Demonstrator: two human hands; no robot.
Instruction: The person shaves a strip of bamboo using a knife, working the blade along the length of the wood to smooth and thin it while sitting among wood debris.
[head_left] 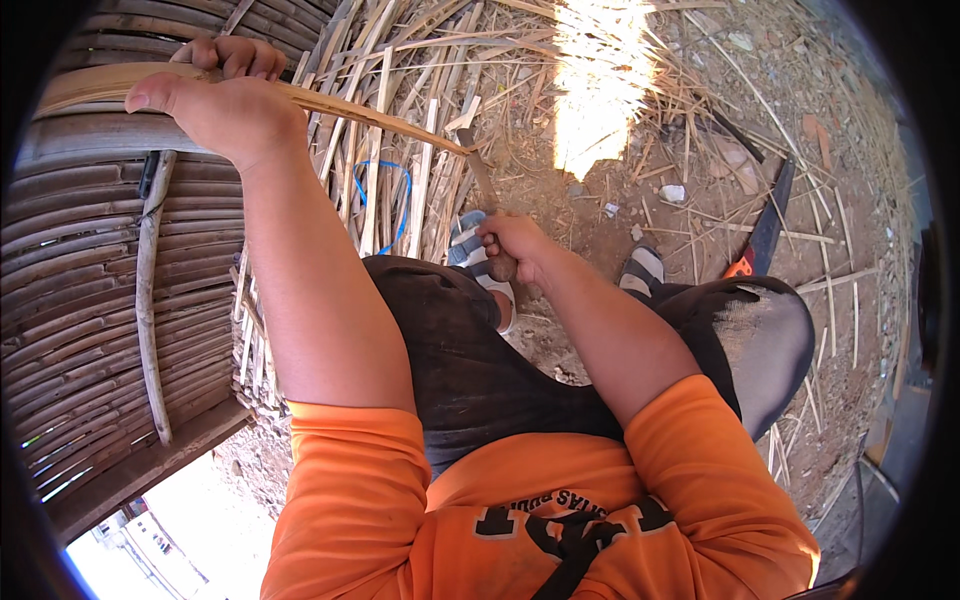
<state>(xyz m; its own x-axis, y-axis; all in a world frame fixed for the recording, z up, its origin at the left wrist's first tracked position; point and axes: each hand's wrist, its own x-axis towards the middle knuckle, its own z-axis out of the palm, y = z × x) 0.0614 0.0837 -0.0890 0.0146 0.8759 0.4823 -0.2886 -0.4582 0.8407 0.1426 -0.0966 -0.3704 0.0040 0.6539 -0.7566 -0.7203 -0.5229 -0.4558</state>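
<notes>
At the upper left, my left hand (230, 100) is closed round a long, pale bamboo strip (370, 115), fingers over its far side and thumb stretched along the near side. The strip runs rightward and tapers to a thin end. My right hand (515, 245), low between my feet, grips the wooden handle of a knife (480, 175). Its dull, brownish blade points up and away from me. The blade's far part meets or crosses the strip's thin end; I cannot tell whether they touch.
A bamboo-slat wall (90, 270) stands at my left. Split bamboo strips (430, 160) and a blue loop of cord (408, 200) lie before my left foot. A handsaw (770, 220) with an orange handle rests on the dirt floor at the right, among scattered shavings.
</notes>
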